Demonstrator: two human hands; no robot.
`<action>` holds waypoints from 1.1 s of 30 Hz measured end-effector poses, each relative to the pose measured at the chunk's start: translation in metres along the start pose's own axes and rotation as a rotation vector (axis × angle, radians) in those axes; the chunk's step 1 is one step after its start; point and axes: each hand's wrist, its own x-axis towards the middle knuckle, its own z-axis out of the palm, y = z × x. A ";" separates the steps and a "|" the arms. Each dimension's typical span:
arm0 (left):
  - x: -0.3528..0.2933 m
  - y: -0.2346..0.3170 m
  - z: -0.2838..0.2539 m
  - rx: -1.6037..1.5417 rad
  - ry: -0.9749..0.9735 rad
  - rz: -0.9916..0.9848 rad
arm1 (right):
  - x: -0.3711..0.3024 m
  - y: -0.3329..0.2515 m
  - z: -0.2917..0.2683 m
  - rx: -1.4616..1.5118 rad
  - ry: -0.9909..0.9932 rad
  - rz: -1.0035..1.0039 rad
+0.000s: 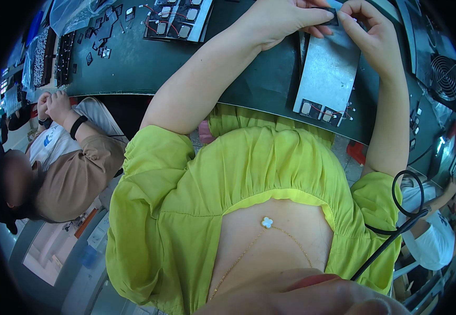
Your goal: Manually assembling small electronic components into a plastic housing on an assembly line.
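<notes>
My left hand [285, 18] and my right hand [368, 32] meet at the far edge of the dark green bench [133, 63]. Both pinch a small dark square part [331, 16] between thumb and fingers, one from each side. The part is held just above the far end of a grey metal plate [329, 68] that lies flat on the bench. At the plate's near end sit two small dark square parts with red wires [321, 111]. My forearms reach up from my lime-green top [186, 210].
A tray of several square parts with red wires [178, 18] stands at the far left, with loose dark pieces [96, 44] beside it. A co-worker in a brown sleeve [76, 168] sits to my left, another person [433, 233] to my right. A fan grille [446, 76] and a black cable [407, 207] are at the right.
</notes>
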 end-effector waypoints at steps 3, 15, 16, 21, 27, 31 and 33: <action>0.000 0.004 0.002 0.024 -0.022 0.008 | -0.001 -0.005 -0.003 0.090 -0.036 0.017; -0.003 0.007 0.000 -0.130 -0.047 -0.002 | 0.047 -0.011 -0.004 -0.537 0.108 -0.274; -0.003 0.008 0.002 -0.140 -0.082 0.009 | 0.066 -0.008 -0.002 -0.628 0.044 -0.365; -0.001 0.017 0.001 -0.227 -0.185 0.065 | 0.133 -0.004 0.034 -0.729 -0.140 -0.445; -0.005 0.028 0.001 -0.318 -0.201 0.127 | 0.142 -0.008 0.051 -0.766 -0.220 -0.812; -0.005 0.029 0.002 -0.367 -0.207 0.124 | 0.116 -0.028 0.033 -0.933 -0.181 -0.678; -0.003 0.028 0.005 -0.401 -0.184 0.124 | 0.107 -0.030 0.024 -0.850 -0.120 -0.481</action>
